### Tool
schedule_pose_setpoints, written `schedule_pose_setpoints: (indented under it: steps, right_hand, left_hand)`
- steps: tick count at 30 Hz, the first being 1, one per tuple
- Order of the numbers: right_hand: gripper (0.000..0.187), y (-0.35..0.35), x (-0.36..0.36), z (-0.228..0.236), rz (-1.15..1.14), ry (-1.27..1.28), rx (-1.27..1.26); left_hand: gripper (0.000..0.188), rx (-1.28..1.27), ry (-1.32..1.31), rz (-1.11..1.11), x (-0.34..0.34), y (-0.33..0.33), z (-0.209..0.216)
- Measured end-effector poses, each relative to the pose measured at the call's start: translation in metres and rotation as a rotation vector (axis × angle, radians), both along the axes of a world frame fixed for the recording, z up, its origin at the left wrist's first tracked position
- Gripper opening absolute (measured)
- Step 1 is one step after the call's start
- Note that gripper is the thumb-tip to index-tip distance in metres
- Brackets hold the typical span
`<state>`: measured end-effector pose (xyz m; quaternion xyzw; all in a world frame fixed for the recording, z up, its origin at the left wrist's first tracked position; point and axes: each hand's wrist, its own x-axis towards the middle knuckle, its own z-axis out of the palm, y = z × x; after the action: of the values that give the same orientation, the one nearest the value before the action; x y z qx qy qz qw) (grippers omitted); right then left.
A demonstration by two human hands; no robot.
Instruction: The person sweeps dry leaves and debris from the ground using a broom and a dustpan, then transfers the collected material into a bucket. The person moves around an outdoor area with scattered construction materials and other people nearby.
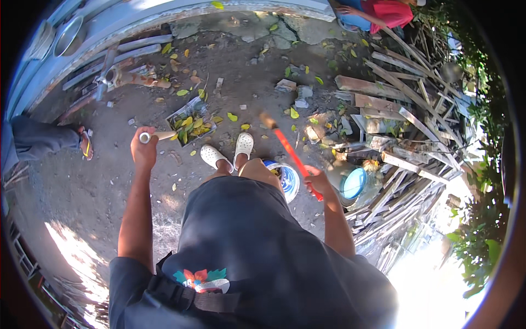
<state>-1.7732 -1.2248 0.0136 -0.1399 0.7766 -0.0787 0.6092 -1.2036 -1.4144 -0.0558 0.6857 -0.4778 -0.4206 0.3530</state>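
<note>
My left hand (143, 148) is closed round a pale, hollow-ended pole (164, 135) that slants toward a dustpan-like tray (174, 116). Yellow and green leaves (193, 127) fill much of that tray, which lies on the dirt ahead of my feet. In my right hand (319, 182) is a red-handled broom (290, 149). Its handle points away and to the left, ending in a blurred brown tip above the ground. Just left of my right hand, partly behind my leg, stands a blue and white bucket (290, 183).
A round container with light-blue contents (353, 182) stands right of my right hand, beside a large wood pile (394, 115). Pipes and planks (131, 77) lie far left. A person's sandalled foot (86, 143) is at left; another person in red (386, 13) is at top right.
</note>
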Motion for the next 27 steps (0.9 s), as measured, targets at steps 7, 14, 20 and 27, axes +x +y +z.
schedule_pose_setpoints:
  steps: [7, 14, 20, 27]
  right_hand:
    - [0.013, 0.019, -0.102, -0.118, -0.200, 0.376, -0.018]
    - [0.032, 0.040, 0.001, -0.176, -0.222, -0.070, -0.328]
    - [0.056, 0.041, -0.023, -0.012, -0.090, -0.181, -0.029]
    - [0.037, 0.090, -0.052, -0.077, -0.304, 0.140, 0.000]
  left_hand:
    - [0.019, 0.037, -0.043, -0.018, -0.020, -0.010, 0.027]
    - [0.020, 0.100, -0.190, -0.017, -0.054, -0.016, 0.039]
    - [0.021, 0.115, -0.208, 0.008, -0.075, -0.020, 0.036]
    - [0.019, 0.043, -0.160, -0.010, -0.093, -0.016, 0.034]
